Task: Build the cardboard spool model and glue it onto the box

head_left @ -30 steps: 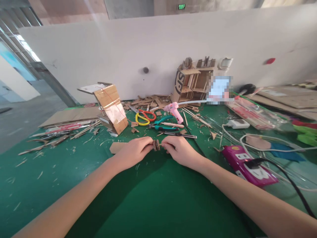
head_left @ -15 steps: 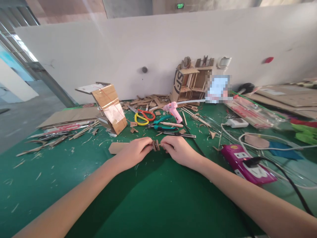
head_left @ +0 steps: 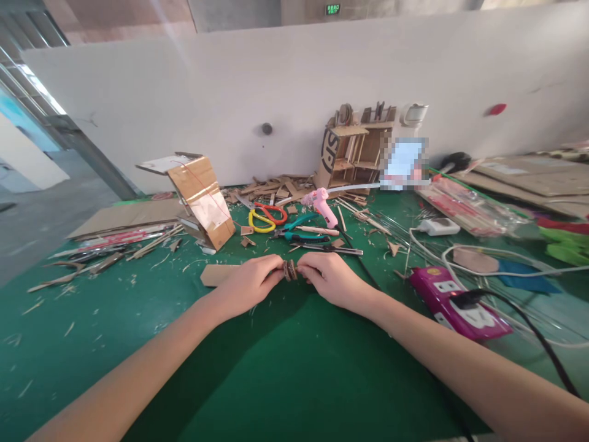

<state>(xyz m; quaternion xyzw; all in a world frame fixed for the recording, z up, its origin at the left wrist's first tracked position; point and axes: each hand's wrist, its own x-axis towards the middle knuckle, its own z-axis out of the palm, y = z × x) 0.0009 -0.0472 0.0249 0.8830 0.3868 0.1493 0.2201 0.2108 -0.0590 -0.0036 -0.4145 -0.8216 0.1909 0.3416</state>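
Between my two hands is a small cardboard wheel [head_left: 289, 270], made of round layers with a groove, on a thin wooden stick that is mostly covered by my fingers. My left hand [head_left: 251, 281] is closed, pinching at the wheel's left side. Fingertips of my right hand [head_left: 329, 277] pinch at its right side. Under and beyond my left hand lies a flat cardboard strip [head_left: 216, 275]. Just past the hands are a utility knife [head_left: 329, 250], teal-handled pliers [head_left: 306, 236] and scissors [head_left: 267, 218] with yellow and red handles.
A pink glue gun [head_left: 324, 207] stands near a cardboard shelf model [head_left: 343, 153]. A folded cardboard piece [head_left: 202, 199] stands at left. At right are a purple power strip [head_left: 458, 304], cables and a white charger [head_left: 439, 226]. Cardboard scraps litter the green table [head_left: 257, 380].
The view has shifted very slightly. Both hands keep their pinch on the cardboard wheel's stick, with hardly any movement.
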